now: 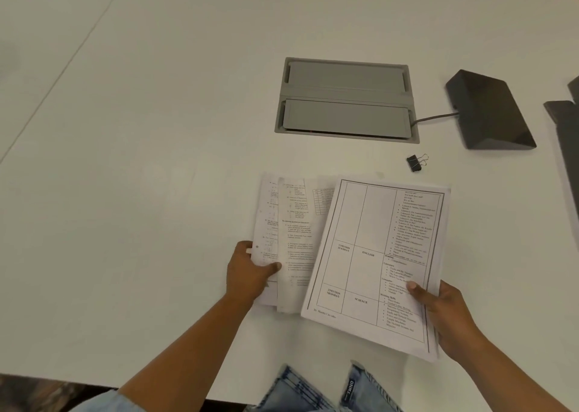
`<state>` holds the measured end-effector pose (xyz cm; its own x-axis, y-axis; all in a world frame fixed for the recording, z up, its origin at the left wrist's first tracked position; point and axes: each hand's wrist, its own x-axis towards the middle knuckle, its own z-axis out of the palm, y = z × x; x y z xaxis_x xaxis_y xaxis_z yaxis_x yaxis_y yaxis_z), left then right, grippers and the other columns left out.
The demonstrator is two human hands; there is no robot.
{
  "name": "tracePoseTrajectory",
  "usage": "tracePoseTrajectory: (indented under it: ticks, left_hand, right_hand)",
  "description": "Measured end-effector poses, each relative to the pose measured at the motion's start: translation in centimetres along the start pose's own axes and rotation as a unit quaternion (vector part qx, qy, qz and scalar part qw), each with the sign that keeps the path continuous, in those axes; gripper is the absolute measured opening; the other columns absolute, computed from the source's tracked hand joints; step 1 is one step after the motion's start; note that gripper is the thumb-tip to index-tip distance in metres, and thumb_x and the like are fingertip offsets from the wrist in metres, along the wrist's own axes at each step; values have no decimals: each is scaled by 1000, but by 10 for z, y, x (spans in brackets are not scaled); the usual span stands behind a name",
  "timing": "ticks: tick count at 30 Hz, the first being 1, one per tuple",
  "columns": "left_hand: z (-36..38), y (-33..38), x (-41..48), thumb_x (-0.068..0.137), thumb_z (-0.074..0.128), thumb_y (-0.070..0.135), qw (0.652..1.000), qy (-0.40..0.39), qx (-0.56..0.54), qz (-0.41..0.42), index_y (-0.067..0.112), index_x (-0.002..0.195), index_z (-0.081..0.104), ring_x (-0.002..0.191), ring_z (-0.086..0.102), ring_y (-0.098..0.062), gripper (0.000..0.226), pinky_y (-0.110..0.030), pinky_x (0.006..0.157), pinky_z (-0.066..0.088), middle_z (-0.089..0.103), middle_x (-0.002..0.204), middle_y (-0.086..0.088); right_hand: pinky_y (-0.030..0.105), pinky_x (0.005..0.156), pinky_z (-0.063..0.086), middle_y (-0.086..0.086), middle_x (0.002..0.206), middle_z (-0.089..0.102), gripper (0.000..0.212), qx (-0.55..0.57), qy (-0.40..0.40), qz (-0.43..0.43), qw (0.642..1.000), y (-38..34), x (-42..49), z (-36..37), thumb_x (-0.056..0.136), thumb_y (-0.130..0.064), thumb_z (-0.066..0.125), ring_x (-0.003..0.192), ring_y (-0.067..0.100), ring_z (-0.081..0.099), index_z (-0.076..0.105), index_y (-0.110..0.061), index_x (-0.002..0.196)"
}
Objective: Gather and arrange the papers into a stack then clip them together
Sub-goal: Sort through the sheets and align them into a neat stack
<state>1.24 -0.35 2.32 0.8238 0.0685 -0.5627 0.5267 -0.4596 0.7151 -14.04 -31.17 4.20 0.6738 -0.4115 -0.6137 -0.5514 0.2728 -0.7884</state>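
The left hand pinches the fanned exam sheets; the right hand grips the timetable sheet, for alignment. The binder clip lies near, unused.

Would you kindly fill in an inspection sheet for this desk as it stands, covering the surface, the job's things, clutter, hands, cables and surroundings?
Surface: white table, with a grey floor-box hatch set flush into it, lids shut.
Job's things: papers fanned out and not yet squared, the timetable sheet on top; black binder clip lying apart on the table, beyond the papers.
Clutter: dark wedge-shaped device; dark objects cut off at the right edge, unidentifiable.
Hands: left hand grips the left sheets; right hand grips the timetable sheet's right edge.
Cables: one grey cable from hatch to wedge device.
Surroundings: person's jeans at the near edge; otherwise nothing seen.
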Motion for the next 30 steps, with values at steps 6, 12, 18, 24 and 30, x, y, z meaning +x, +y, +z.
tracePoseTrajectory:
  ticks: [6, 12, 18, 24, 30]
  left_hand:
    - [19, 2, -4, 55, 87, 57, 960, 67, 265, 57, 25, 142, 29, 117, 56, -27, 110, -41, 86, 52, 48, 129, -7]
    - [32, 6, 0, 57, 92, 43, 974, 40, 223, 22, 21, 130, 43, 110, 61, -27, 91, -37, 80, 51, 59, 122, -7]
    - [26, 7, 9, 68, 88, 26, 988, 11, 153, -9, 19, 101, 58, 97, 65, -25, 45, -35, 80, 54, 67, 115, -4]
    - [17, 5, 10, 77, 80, 14, 994, 25, 108, -3, 22, 114, 53, 90, 66, -25, 46, -39, 79, 59, 59, 110, 0]
    - [14, 3, 10, 88, 55, 5, 996, -38, 71, -30, 14, 115, 57, 103, 61, -29, 29, -43, 90, 56, 61, 121, -8]
  right_hand:
    - [34, 71, 62, 4, 99, 79, 104, 8, 3, 0, 1000, 5, -4, -5, 19, -62, 91, 89, 23, 76, 70, -15, 108]
    - [34, 73, 62, 5, 100, 79, 96, 9, 6, 1, 1000, 1, -10, -7, 27, -59, 92, 94, 26, 75, 69, -15, 110]
    - [41, 80, 60, 4, 100, 79, 105, 6, 14, 3, 1000, 1, -12, -8, 19, -66, 90, 90, 24, 76, 69, -15, 109]
    - [34, 73, 62, 7, 104, 78, 78, 12, 12, -9, 1000, 0, -12, -10, 40, -50, 88, 96, 29, 74, 69, -15, 108]
    - [32, 71, 62, 0, 97, 79, 94, -1, 25, -4, 1000, 1, -12, -12, 28, -61, 91, 90, 22, 76, 69, -18, 109]
